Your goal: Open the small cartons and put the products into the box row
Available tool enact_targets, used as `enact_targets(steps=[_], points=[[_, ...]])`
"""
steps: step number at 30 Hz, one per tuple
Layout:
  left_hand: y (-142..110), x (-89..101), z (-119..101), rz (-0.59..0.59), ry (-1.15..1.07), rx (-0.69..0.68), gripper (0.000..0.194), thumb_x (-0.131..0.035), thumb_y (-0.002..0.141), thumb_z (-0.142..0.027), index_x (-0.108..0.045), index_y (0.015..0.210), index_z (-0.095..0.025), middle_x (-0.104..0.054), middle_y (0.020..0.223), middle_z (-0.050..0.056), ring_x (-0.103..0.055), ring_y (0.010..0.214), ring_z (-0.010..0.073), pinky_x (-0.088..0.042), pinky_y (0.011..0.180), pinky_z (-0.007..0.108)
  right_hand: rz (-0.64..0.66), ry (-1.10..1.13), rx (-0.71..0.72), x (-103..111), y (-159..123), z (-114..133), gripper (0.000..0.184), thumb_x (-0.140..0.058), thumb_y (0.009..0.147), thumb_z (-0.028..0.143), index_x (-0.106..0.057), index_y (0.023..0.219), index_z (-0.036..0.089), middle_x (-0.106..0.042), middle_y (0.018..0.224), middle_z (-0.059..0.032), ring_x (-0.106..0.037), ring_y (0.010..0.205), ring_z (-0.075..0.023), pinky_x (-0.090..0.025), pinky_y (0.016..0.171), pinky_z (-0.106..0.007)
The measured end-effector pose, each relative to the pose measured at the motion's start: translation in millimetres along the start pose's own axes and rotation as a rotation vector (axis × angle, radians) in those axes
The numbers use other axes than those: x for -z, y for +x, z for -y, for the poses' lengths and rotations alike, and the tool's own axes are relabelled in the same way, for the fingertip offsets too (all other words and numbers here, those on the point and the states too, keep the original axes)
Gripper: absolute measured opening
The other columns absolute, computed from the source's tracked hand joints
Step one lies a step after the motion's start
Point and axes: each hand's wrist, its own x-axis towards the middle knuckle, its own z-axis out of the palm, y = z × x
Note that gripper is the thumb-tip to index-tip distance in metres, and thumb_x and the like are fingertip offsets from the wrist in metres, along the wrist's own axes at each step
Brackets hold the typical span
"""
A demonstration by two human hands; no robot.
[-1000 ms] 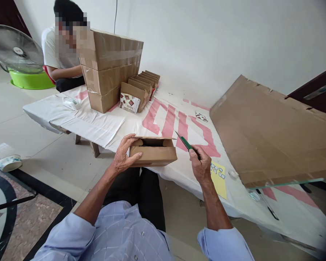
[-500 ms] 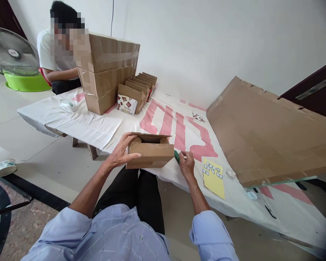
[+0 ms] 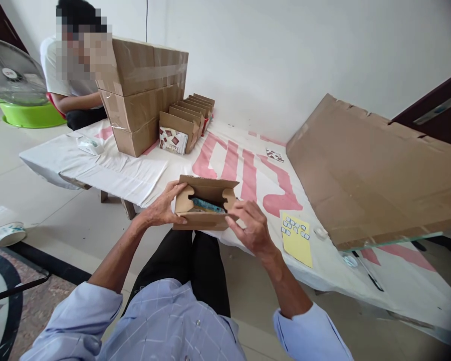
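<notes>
I hold a small open brown cardboard box [image 3: 205, 219] at the near edge of the cloth-covered table [image 3: 128, 173], above my lap. My left hand [image 3: 161, 209] is closed round its left end, thumb on the front and fingers at the flap. At the box's right end my right hand [image 3: 250, 228] grips the side, fingertips on the flap. A teal-green object [image 3: 207, 204] lies inside the box; I cannot make out what it is.
A yellow sheet with small stickers [image 3: 297, 241] lies right of my right hand. A large cardboard sheet [image 3: 372, 170] leans at the right. Stacked taped cartons [image 3: 145, 95] and a row of small boxes [image 3: 186, 120] stand at the back. A person [image 3: 65, 80] sits beyond, near a fan [image 3: 11, 70].
My right hand lowered the green-handled knife beside the box, then came onto the box's right end. The box has tipped so its open top faces me.
</notes>
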Motion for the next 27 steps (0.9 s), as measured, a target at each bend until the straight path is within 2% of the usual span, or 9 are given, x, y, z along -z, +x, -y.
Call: enact_targets(steps=[3, 6, 9, 12, 15, 20, 24, 27], points=[[-0.3, -0.7, -0.3, -0.013, 0.006, -0.035, 0.107, -0.094, 0.078, -0.042, -0.044, 0.171, -0.025, -0.042, 0.165, 0.020, -0.048, 0.157, 0.0421, -0.049, 0.130, 0.060, 0.128, -0.001, 0.068, 5.2, -10.9, 19.8, 0.012, -0.071, 0.103, 0.023, -0.075, 0.092, 0.025, -0.076, 0.100, -0.0080, -0.070, 0.093, -0.0253, -0.059, 0.086, -0.042], [-0.8, -2.6, -2.7, -0.035, -0.003, -0.052, 0.106, -0.095, 0.077, -0.043, -0.046, 0.169, -0.026, -0.045, 0.163, 0.019, -0.048, 0.157, 0.0414, -0.051, 0.129, 0.057, 0.203, 0.075, 0.038, 3.8, -14.3, 26.1, 0.018, -0.066, 0.107, 0.025, -0.075, 0.092, 0.025, -0.076, 0.098, -0.0074, -0.071, 0.093, -0.0240, -0.060, 0.084, -0.040], [-2.2, -3.6, -4.2, -0.042, -0.005, -0.056, 0.105, -0.094, 0.077, -0.044, -0.046, 0.169, -0.027, -0.044, 0.163, 0.018, -0.047, 0.158, 0.0412, -0.051, 0.129, 0.057, 0.206, 0.116, -0.050, -2.4, -7.9, 19.6, 0.022, -0.059, 0.109, 0.021, -0.075, 0.094, 0.025, -0.075, 0.098, -0.0068, -0.072, 0.092, -0.0227, -0.061, 0.084, -0.038], [-4.0, -3.3, -3.3, -0.037, 0.010, -0.045, 0.106, -0.094, 0.078, -0.044, -0.045, 0.170, -0.029, -0.042, 0.165, 0.018, -0.048, 0.157, 0.0410, -0.054, 0.127, 0.056, 0.270, 0.071, -0.085, -10.2, 6.1, 10.4, 0.015, -0.062, 0.107, 0.022, -0.075, 0.101, 0.024, -0.076, 0.104, -0.0074, -0.073, 0.095, -0.0234, -0.061, 0.086, -0.038], [-5.1, -2.8, -1.8, -0.029, 0.025, -0.034, 0.107, -0.094, 0.077, -0.043, -0.044, 0.170, -0.030, -0.040, 0.166, 0.017, -0.047, 0.157, 0.0413, -0.055, 0.124, 0.055, 0.355, 0.002, -0.038, -17.2, 22.3, 3.5, 0.012, -0.064, 0.108, 0.024, -0.075, 0.105, 0.023, -0.078, 0.108, -0.0081, -0.071, 0.101, -0.0250, -0.059, 0.090, -0.040], [-5.3, -2.5, -3.9, -0.016, 0.033, -0.025, 0.105, -0.094, 0.078, -0.042, -0.044, 0.170, -0.029, -0.040, 0.167, 0.018, -0.047, 0.157, 0.0409, -0.054, 0.125, 0.056, 0.497, -0.135, 0.094, -22.9, 39.0, -5.0, 0.026, -0.060, 0.110, 0.024, -0.078, 0.092, 0.022, -0.078, 0.094, -0.0080, -0.065, 0.094, -0.0257, -0.053, 0.091, -0.042], [-5.4, -2.4, -6.2, -0.017, 0.024, -0.026, 0.104, -0.093, 0.078, -0.040, -0.044, 0.170, -0.030, -0.040, 0.167, 0.017, -0.048, 0.157, 0.0403, -0.054, 0.126, 0.055, 0.449, -0.341, 0.043, -19.8, 38.7, -10.5, 0.022, -0.073, 0.104, 0.038, -0.077, 0.091, 0.021, -0.075, 0.094, -0.0127, -0.061, 0.100, -0.0320, -0.051, 0.087, -0.045], [-4.9, -2.6, -4.6, -0.023, 0.009, -0.024, 0.105, -0.093, 0.078, -0.039, -0.045, 0.170, -0.029, -0.041, 0.166, 0.018, -0.049, 0.156, 0.0403, -0.052, 0.128, 0.056, 0.385, -0.396, 0.002, -15.3, 36.8, -14.1, 0.018, -0.080, 0.099, 0.039, -0.077, 0.095, 0.022, -0.074, 0.097, -0.0136, -0.060, 0.104, -0.0337, -0.050, 0.088, -0.045]])
